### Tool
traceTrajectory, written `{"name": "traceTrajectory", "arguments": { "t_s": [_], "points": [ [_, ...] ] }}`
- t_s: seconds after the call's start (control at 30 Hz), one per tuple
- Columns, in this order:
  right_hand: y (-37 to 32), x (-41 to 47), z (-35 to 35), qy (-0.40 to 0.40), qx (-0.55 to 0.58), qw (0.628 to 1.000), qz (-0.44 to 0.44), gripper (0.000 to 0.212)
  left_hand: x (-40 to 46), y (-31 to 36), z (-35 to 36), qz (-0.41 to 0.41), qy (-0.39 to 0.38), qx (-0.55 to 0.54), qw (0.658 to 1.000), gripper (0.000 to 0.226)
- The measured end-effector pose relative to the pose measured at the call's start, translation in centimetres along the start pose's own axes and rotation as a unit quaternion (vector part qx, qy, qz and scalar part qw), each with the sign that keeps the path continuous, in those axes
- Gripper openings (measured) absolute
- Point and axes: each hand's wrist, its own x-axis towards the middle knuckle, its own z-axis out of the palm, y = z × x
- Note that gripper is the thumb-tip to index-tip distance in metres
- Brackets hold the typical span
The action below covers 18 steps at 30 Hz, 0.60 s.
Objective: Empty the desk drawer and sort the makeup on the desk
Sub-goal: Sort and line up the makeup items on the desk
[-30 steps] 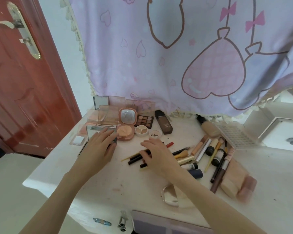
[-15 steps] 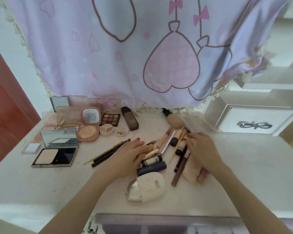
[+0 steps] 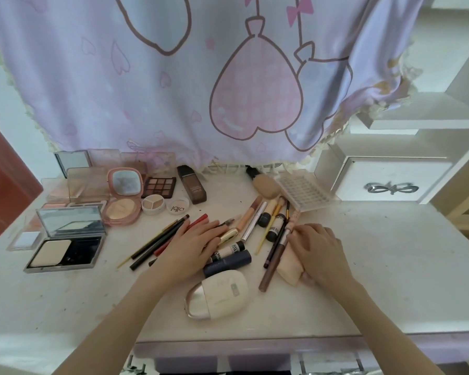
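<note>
both hands (image 3: 192,247) (image 3: 320,250) slid nearer, flat over scattered tubes and pencils (image 3: 157,243).

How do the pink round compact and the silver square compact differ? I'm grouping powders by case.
The pink round compact has rounded corners and peach powder; the silver square compact is flat-edged, with a pale pan beside a dark compartment. The pink one lies farther back, the silver one nearer. Both are open, their mirrored lids raised.
</note>
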Motion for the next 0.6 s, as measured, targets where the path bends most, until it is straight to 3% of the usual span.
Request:
{"name": "traceTrajectory", "arguments": {
  "t_s": [0.1, 0.3, 0.4, 0.5, 0.6],
  "points": [
    [0.8, 0.7, 0.1, 0.011, -0.006, 1.0, 0.012, 0.031, 0.0, -0.4, 0.3, 0.004, 0.018, -0.006, 1.0, 0.078],
    [1.1, 1.1, -0.3, 0.089, 0.039, 0.994, 0.053, 0.027, 0.1, -0.6, 0.6, 0.002, 0.043, -0.003, 0.999, 0.076],
    [0.7, 0.8, -0.8, -0.001, -0.025, 0.999, 0.043, 0.041, -0.1, -0.6, 0.8, 0.001, 0.048, -0.001, 0.999, 0.079],
    [-0.3, 0.2, -1.9, -0.094, -0.078, 0.992, 0.035, 0.07, -0.1, -0.6, 0.9, -0.002, 0.049, 0.005, 0.999, 0.077],
    [-0.9, 0.1, -2.4, -0.126, -0.107, 0.986, 0.023, 0.085, -0.1, -0.6, 0.9, -0.003, 0.051, 0.006, 0.999, 0.076]
  ]
}}
